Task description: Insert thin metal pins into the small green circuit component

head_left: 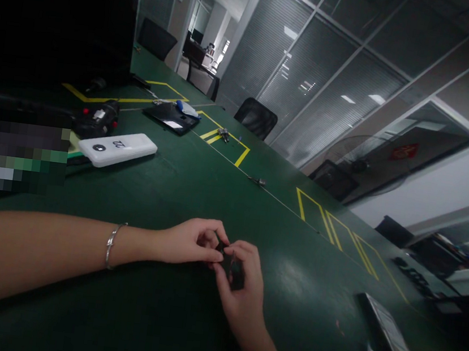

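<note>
Over the green table, my left hand (192, 243) and my right hand (247, 282) meet fingertip to fingertip. Thumb and fingers of both are closed on a small dark object (221, 248) between them. Its kind is too dark and too covered by fingers to make out. Something dark and slightly shiny (236, 274) also shows inside the curl of my right hand; I cannot tell whether it belongs to the same object. A silver bracelet (111, 244) circles my left wrist.
A white device marked 22 (124, 149) lies on the green table (149, 313) at left, by a black device with red buttons (100, 118). Farther back are a black pouch (171, 117), small metal parts (223, 134) and yellow tape outlines. A phone-like slab (394, 334) lies at right.
</note>
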The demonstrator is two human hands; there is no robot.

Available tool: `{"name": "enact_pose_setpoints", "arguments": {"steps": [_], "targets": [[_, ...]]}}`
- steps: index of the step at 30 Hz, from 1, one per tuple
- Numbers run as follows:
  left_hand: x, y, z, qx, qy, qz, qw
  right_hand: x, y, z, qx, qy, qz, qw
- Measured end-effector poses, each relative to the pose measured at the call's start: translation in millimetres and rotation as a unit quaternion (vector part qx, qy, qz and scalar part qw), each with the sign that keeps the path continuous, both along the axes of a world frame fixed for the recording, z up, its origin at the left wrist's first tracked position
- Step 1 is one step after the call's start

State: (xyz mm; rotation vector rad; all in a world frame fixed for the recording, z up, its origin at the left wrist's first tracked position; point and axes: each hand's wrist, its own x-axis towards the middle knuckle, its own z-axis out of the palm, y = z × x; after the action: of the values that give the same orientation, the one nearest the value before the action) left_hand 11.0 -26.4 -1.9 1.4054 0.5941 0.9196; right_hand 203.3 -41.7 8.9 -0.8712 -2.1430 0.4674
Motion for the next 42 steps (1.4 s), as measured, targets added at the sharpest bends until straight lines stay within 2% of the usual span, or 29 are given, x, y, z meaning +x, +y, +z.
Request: {"name": "enact_pose_setpoints", "arguments": {"steps": [19,27,34,42], "targets": [[-1.0,-3.4,3.2,0.087,0.077,0.044,0.992,2.6,2.3,-6.6,0.016,-0.046,-0.021,0.999],[-2.4,-5.2,7.9,0.088,0.081,0.039,0.992,0.9,-0.1,-5.0,0.006,-0.065,-0.027,0.998],[-1.5,-2.5,0.5,0.083,0.083,0.055,0.992,2.4,1.3,-5.2,0.02,-0.064,-0.035,0.997],[-2.2,-3.7,0.0,0.125,0.129,0.078,0.981,2.3,1.9,-6.4,0.026,-0.083,-0.044,0.995]]}}
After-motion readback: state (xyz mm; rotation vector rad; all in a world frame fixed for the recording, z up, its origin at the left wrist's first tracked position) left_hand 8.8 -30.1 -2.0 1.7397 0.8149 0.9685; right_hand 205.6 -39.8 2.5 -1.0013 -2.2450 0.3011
